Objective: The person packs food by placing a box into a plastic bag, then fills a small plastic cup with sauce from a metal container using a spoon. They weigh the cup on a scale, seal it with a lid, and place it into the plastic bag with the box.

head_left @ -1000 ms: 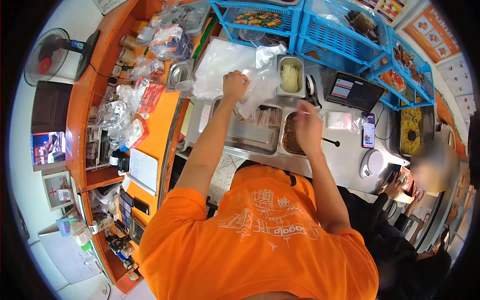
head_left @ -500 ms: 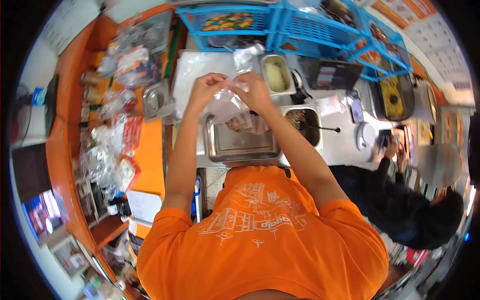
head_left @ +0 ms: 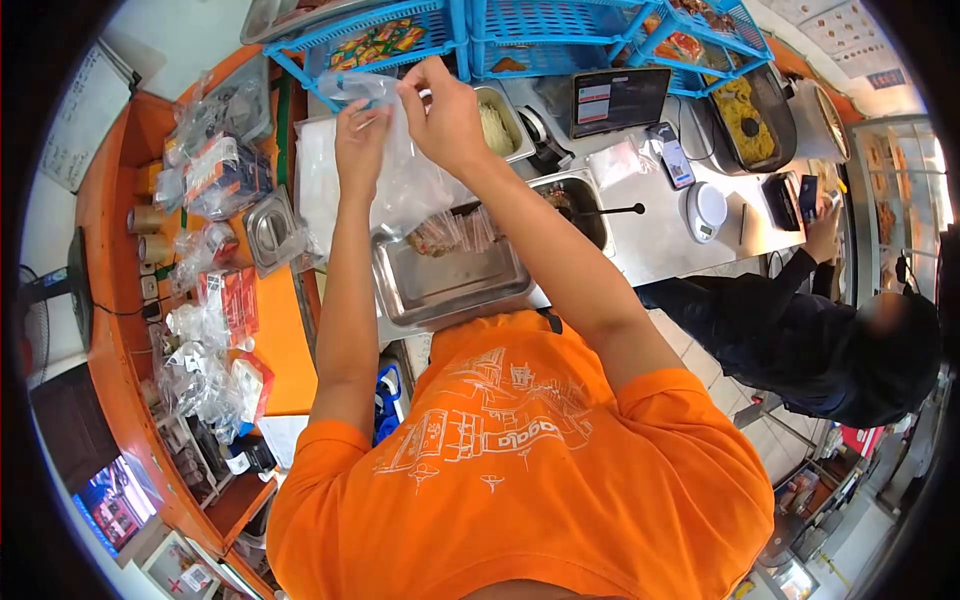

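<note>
A clear plastic bag (head_left: 402, 172) hangs between my hands above the worktop. My right hand (head_left: 447, 118) pinches its upper edge, and my left hand (head_left: 362, 145) grips the bag's other side with bent fingers. Below the bag is a steel tray (head_left: 455, 290). Several small clear packets with brownish contents (head_left: 452, 235) lie at the tray's far side, partly covered by the bag and my right forearm. Clear plastic sheets or bags (head_left: 316, 165) are spread just left of my left hand.
Beyond my right arm are a steel pan of pale shreds (head_left: 494, 128), another pan with a black ladle (head_left: 622, 210), a phone (head_left: 670, 155) and a white scale (head_left: 706, 212). Blue racks (head_left: 555, 55) line the back. A person in black (head_left: 790, 325) stands at right.
Both hands have moved away from my body, farther over the worktop, and apart. The bag is now stretched out longer between them. The whole view has shifted too.
</note>
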